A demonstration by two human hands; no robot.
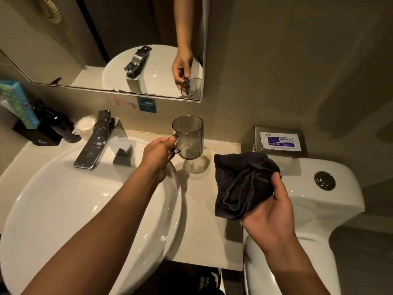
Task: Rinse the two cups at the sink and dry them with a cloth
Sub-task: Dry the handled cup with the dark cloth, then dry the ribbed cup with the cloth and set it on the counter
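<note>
Two grips: left hand (158, 153) pinches the cup (188, 137) handle, right hand (271, 206) clutches the cloth (240, 184).

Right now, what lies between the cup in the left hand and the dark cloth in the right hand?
Nothing: the head view shows only bare beige counter between the cup and the cloth.

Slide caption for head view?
Left hand holds clear cup by its handle; right hand holds dark cloth.
</note>
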